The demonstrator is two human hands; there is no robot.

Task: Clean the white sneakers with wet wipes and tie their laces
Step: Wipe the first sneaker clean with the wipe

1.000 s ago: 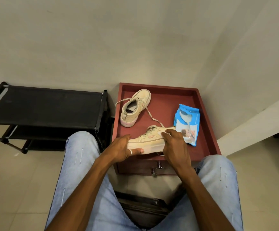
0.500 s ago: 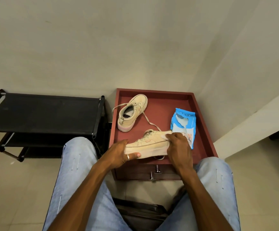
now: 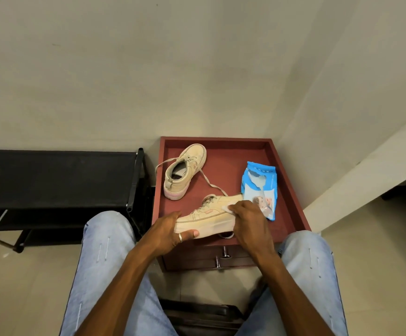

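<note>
The rimmed red-brown cabinet top (image 3: 223, 163) carries a sneaker (image 3: 185, 170) at left and a blue wipes pack (image 3: 260, 187) at right.

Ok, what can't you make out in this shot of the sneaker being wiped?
Head view only:
- the wipe: mostly under the right hand, so its dirt is hidden.
- the held sneaker: both ends covered by the left hand and right hand; its far side faces away.
- the wipes pack: print too small to read.
- the far sneaker: inside mostly in shadow.

cream sneakers (image 3: 206, 215), blue wipes pack (image 3: 260, 187), maroon cabinet (image 3: 291, 209), black rack (image 3: 56, 178), light-blue jeans (image 3: 105, 258).
</note>
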